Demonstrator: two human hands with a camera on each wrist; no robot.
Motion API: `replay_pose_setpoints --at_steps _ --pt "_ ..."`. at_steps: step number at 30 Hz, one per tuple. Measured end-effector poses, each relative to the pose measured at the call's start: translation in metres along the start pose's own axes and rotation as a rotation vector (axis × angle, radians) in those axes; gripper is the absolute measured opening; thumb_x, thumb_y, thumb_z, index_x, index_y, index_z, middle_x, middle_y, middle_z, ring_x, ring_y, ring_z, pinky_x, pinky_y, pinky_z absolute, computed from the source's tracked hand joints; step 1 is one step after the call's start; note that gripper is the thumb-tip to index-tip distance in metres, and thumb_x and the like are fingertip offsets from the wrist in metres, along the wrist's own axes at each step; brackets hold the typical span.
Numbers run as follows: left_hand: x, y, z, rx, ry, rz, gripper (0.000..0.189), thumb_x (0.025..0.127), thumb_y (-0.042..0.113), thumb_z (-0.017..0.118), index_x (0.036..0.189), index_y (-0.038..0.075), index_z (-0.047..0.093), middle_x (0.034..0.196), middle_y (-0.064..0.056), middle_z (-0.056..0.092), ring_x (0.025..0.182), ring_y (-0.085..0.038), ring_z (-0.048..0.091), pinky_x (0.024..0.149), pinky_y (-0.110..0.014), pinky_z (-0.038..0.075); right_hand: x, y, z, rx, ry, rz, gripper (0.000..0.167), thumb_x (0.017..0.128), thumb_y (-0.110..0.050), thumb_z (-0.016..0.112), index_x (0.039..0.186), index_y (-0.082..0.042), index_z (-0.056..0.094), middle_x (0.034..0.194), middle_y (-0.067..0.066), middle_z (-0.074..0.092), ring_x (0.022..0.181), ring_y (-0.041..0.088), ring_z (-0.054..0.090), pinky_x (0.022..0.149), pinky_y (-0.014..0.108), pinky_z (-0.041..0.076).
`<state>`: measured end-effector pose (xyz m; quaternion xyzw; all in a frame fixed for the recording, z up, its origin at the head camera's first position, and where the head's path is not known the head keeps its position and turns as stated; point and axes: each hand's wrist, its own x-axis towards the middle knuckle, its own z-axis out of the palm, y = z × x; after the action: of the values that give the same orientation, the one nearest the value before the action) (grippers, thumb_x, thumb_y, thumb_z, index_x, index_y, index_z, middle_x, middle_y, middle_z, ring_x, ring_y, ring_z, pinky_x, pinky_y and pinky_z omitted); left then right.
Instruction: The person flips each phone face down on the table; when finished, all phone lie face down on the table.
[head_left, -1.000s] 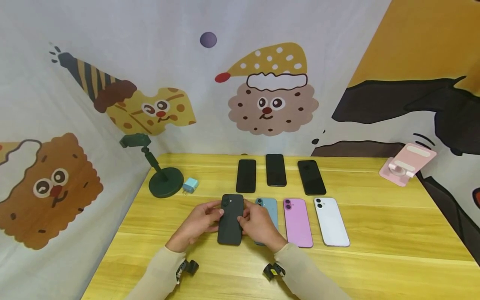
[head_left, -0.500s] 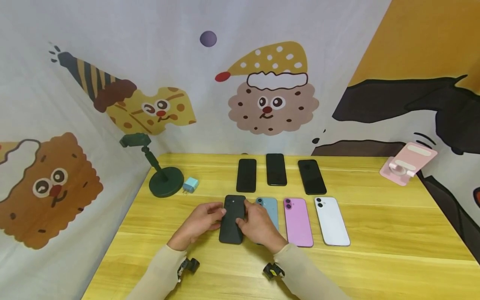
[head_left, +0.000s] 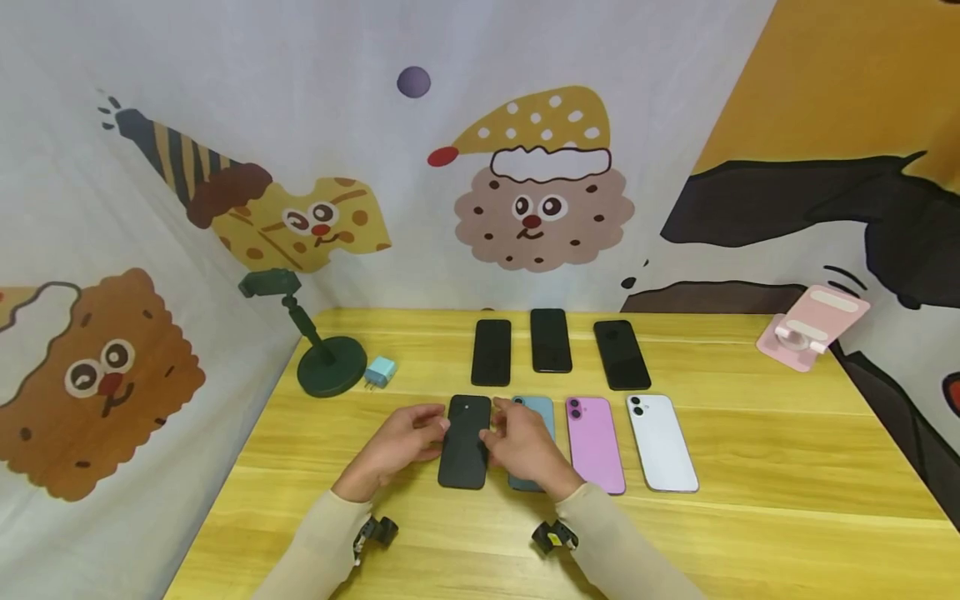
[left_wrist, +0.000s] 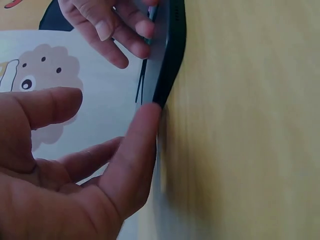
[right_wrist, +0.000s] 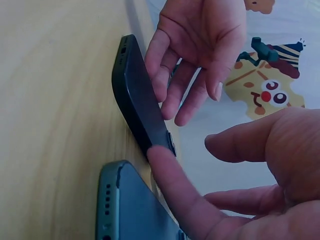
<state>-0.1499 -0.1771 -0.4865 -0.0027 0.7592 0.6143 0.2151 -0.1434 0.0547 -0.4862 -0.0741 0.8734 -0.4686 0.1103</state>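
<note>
A black phone [head_left: 463,450] lies back up on the wooden table between the two hands. Its camera bump [right_wrist: 171,143] shows at the far end in the right wrist view. My left hand [head_left: 401,442] is at its left edge; in the left wrist view a finger [left_wrist: 137,150] touches the side while the thumb stays apart. On the opposite side, a finger of my right hand [head_left: 521,442] touches the phone's edge, its thumb raised clear. That hand partly covers a blue phone [head_left: 542,412] in the head view. A pink phone [head_left: 595,446] and a white phone [head_left: 663,442] continue the row.
Three dark phones [head_left: 491,352] lie behind the row. At the back left are a dark green stand [head_left: 330,367] and a light blue charger plug [head_left: 380,372]. A pink folding stand [head_left: 802,342] sits back right. A printed cloth [head_left: 337,83] hangs behind the table [head_left: 787,450].
The black phone, earlier held by both hands, now lies flat and slightly farther right. My right hand's thumb has come off its back and that hand has shifted a little right.
</note>
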Motion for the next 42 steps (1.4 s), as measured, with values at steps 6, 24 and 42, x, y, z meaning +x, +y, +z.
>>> replay_pose_setpoints --at_steps 6,24,42 --pt "0.001 0.006 0.003 0.017 0.041 0.005 0.056 0.107 0.022 0.065 0.154 -0.004 0.05 0.138 -0.023 0.062 0.126 -0.037 0.066 0.098 -0.05 0.061 0.002 0.002 -0.004 0.037 0.02 -0.026 0.059 0.098 -0.016 0.074 0.149 0.006 0.054 0.122 0.011 0.073 0.101 0.019 0.072 0.083 0.036 0.061" --pt "0.039 0.031 0.016 -0.028 0.043 0.092 0.052 0.108 0.026 0.062 0.154 0.005 0.053 0.14 -0.023 0.06 0.13 -0.036 0.062 0.11 -0.052 0.055 0.025 0.003 -0.02 0.121 0.072 -0.105 0.05 0.102 -0.021 0.07 0.147 0.0 0.06 0.116 0.006 0.075 0.106 0.023 0.074 0.091 0.044 0.061" --pt "0.098 0.051 0.016 -0.02 0.092 0.084 0.057 0.108 0.032 0.062 0.157 0.007 0.05 0.153 -0.013 0.057 0.144 -0.034 0.054 0.116 -0.053 0.049 0.087 0.006 -0.049 0.145 0.165 -0.11 0.046 0.105 -0.025 0.065 0.145 -0.002 0.062 0.126 0.013 0.073 0.114 0.029 0.071 0.09 0.042 0.063"
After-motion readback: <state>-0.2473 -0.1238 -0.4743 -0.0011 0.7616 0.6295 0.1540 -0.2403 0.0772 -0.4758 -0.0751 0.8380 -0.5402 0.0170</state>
